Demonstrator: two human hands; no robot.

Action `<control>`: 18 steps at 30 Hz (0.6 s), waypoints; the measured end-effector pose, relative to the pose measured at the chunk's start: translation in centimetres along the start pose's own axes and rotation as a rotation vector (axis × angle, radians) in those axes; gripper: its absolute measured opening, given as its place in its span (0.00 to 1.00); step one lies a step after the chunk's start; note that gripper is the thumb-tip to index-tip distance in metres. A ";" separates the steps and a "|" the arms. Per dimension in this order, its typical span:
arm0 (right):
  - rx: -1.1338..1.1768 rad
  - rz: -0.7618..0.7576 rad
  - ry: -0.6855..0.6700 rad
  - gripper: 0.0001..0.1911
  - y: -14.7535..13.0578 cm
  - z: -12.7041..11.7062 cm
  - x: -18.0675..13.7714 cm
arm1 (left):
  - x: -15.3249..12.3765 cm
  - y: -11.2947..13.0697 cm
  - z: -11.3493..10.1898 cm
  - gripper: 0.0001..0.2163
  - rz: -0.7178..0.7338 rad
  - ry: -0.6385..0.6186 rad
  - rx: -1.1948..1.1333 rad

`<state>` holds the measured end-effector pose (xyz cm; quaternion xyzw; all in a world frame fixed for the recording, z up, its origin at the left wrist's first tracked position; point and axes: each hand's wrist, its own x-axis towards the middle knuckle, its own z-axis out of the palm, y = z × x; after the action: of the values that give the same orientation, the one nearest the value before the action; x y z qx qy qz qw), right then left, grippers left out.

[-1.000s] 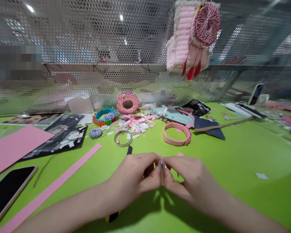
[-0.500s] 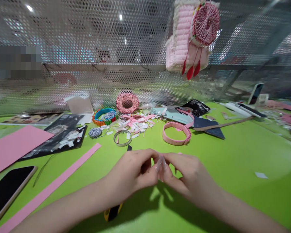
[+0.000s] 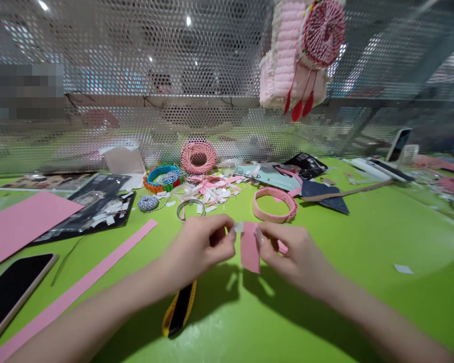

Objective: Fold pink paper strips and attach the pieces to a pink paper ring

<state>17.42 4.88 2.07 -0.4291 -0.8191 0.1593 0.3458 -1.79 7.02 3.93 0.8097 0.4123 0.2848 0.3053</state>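
Note:
Just above the middle of the table, my left hand (image 3: pixel 208 242) pinches a small whitish strip (image 3: pixel 238 227) between thumb and fingertips. The strip meets the top edge of a small pink piece (image 3: pixel 250 249), which looks like paper or felt. My right hand (image 3: pixel 293 252) has its thumb and fingers closed on the right side of that piece. Below my left wrist lies a yellow and black utility knife (image 3: pixel 179 310), partly hidden by the arm. Beyond the hands are a pink ring (image 3: pixel 274 205) with a ridged edge and a roll of tape (image 3: pixel 190 207).
To the left lie a long pink strip (image 3: pixel 98 275), a phone (image 3: pixel 17 292) and a pink sheet (image 3: pixel 26 222). Paper scraps (image 3: pixel 215 189) and a colourful ring (image 3: pixel 162 179) sit by the mesh panel (image 3: pixel 136 55). A pink decorated model (image 3: pixel 287 60) hangs above.
My hands have drawn slightly apart. The pink piece and whitish strip now show between them, and more of the utility knife is uncovered.

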 end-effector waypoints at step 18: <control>0.538 0.478 -0.099 0.13 6.5 -1.0 2.9 | 9.6 -9.4 -0.2 0.14 -0.275 -0.115 0.284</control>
<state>20.91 10.98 0.39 -0.4938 -0.6402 0.4659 0.3595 -1.81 19.58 -0.81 0.7956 0.5369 0.1328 0.2473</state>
